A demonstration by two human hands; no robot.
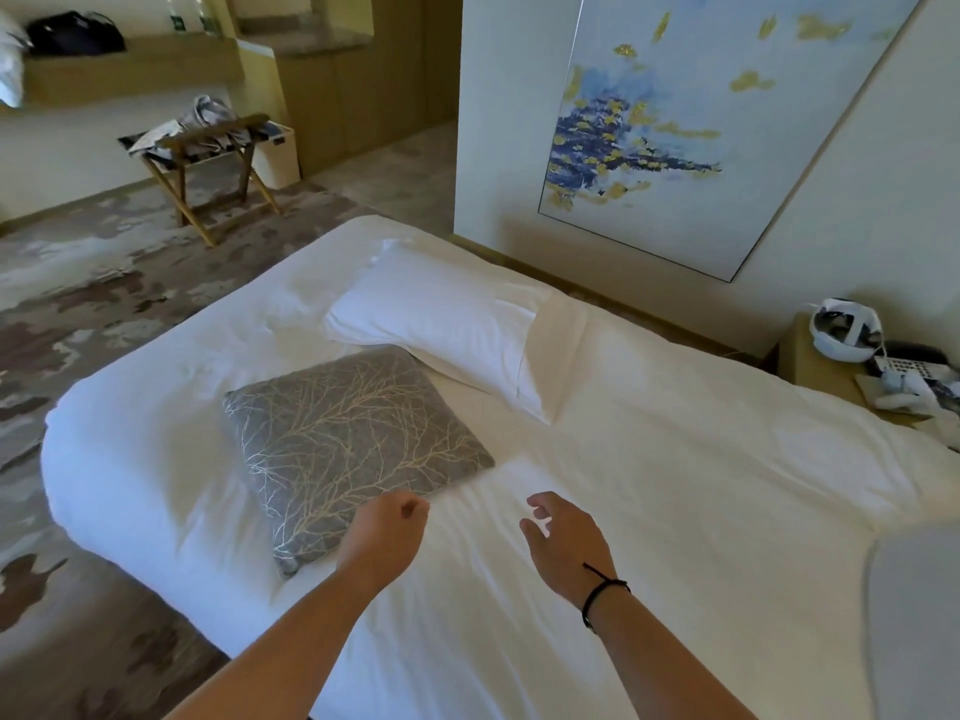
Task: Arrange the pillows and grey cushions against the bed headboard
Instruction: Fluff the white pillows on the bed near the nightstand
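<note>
Cushion (348, 449) lies flat at ten o'clock of both hands (left (387, 535) curled empty, right (563, 537) spread), likely needing gripping next.

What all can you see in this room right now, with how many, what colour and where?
Bed: one, white, centre.
Pillow: one, white, lying flat on bed near the wall.
Cushion: one, grey with branch pattern, flat on bed, its far corner touching the pillow.
Painting: one, blue and gold, on wall.
Luggage rack: one, wooden, holding cloth, far left.
Bag: one, black, on shelf.
Nightstand: one, tan, holding a phone, right.
Left hand: curled, empty, over cushion edge.
Right hand: open, above sheet, black wristband.
</note>
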